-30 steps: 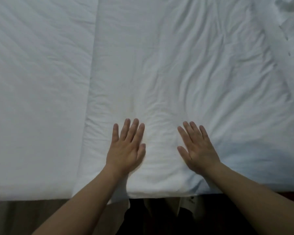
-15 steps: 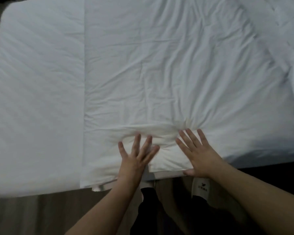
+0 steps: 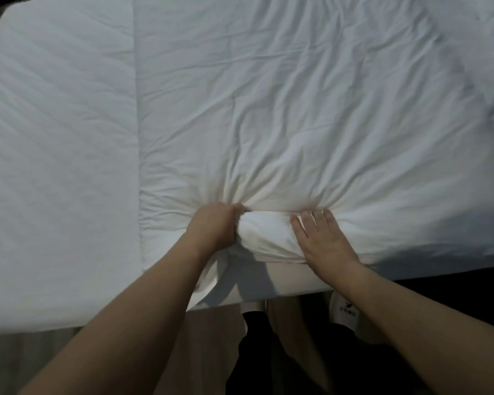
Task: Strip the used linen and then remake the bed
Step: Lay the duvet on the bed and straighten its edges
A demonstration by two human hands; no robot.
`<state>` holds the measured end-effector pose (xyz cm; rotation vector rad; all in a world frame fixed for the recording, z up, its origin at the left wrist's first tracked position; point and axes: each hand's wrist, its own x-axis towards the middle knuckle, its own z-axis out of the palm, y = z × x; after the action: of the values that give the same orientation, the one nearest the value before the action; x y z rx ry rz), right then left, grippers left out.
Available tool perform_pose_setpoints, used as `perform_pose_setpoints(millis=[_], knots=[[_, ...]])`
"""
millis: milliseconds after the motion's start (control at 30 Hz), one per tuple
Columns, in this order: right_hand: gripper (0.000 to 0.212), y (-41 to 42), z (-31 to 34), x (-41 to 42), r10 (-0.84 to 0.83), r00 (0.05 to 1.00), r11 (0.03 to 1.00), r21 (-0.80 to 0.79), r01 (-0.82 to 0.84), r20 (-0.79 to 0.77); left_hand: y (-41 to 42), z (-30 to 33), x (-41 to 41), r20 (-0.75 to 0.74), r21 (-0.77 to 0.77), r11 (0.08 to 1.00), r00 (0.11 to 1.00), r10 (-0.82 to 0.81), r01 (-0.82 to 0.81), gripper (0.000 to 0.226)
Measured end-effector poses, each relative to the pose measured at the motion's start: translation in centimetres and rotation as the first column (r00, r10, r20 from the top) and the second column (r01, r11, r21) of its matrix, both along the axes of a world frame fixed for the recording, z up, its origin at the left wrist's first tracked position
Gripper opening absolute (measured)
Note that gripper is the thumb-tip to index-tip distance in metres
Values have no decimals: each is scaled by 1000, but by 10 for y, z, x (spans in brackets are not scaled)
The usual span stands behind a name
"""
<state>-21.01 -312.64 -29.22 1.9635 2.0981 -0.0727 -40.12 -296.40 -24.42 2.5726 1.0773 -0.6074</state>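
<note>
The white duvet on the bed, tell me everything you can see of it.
The white duvet looks like soft, creased cotton and covers the middle and right of the bed, its straight left edge lying on the quilted mattress pad. Its near edge is bunched at the bedside, with creases fanning out. The left hand grips the gathered fabric; the right hand lies on the bunch with fingers extended.

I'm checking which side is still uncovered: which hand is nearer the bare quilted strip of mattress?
Left. The left hand grips the bunched white sheet close to the bare quilted strip; the right hand lies on the sheet farther from it.
</note>
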Motion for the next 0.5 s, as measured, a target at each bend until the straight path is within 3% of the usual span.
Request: perform_pose_setpoints(millis=[67,167,267,333,400,500], knots=[[46,8,1,4,11,1000,1000,28,-11,21,-5,1,0,18,-1,999,999,44,-44,51],[38,19,2,11,22,1000,999,39,-23,9,-39,-3,-6,9,116,990,997,78,-78,56],[32,27,4,17,42,997,998,40,-39,-66,-83,-15,-17,-69,207,978,996,47,-32,96],[32,33,9,19,45,993,999,-4,-46,-106,-102,-28,-24,-83,218,975,995,59,-39,110],[33,38,13,22,28,990,994,-99,-42,-140,-105,-37,-24,-86,249,966,992,96,-72,106],[30,43,16,28,9,981,988,-147,-37,-192,-90,-43,-13,-75,328,944,996,57,-29,72]])
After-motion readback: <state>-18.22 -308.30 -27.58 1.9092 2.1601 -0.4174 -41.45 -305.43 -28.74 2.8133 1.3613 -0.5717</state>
